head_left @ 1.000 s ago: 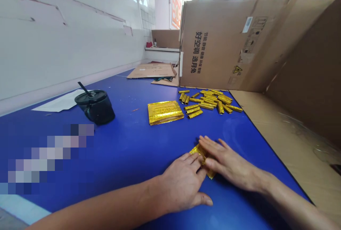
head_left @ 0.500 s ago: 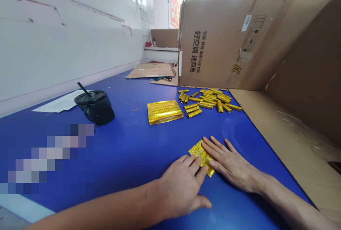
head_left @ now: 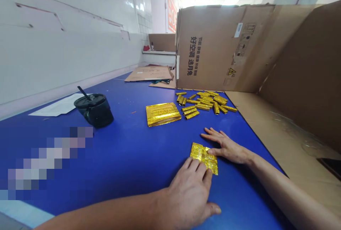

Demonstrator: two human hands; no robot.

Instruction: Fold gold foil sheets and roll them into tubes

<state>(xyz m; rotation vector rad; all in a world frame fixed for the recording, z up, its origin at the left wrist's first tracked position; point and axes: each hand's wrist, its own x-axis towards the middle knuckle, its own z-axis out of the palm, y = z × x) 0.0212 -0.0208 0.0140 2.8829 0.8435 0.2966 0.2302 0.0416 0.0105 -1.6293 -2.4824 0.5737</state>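
A square sheet of shiny gold foil paper [head_left: 201, 152] lies flat on the blue table, with faint crease lines across it. My left hand [head_left: 189, 187] rests over its near left edge, fingers stretched out and pressing on it, thumb apart. At the sheet's right edge is my right hand [head_left: 228, 147], fingers spread and palm down, its thumb touching the foil. Beyond them sits a flat stack of gold foil paper [head_left: 163, 114]. Several small gold foil rolls [head_left: 204, 102] lie in a loose heap behind and to the right.
A dark lidded mug [head_left: 96, 111] with a handle stands at the left beside a white paper [head_left: 57, 105]. Large cardboard boxes [head_left: 213, 52] rise at the back and right. Flattened cardboard [head_left: 149, 73] lies at the far end. A pixelated patch hides part of the table at left.
My right hand has shifted away from the sheet's middle to its right edge, leaving more foil showing. The sheet has turned slightly. My left hand stays on it, and the camera view has shifted a little.
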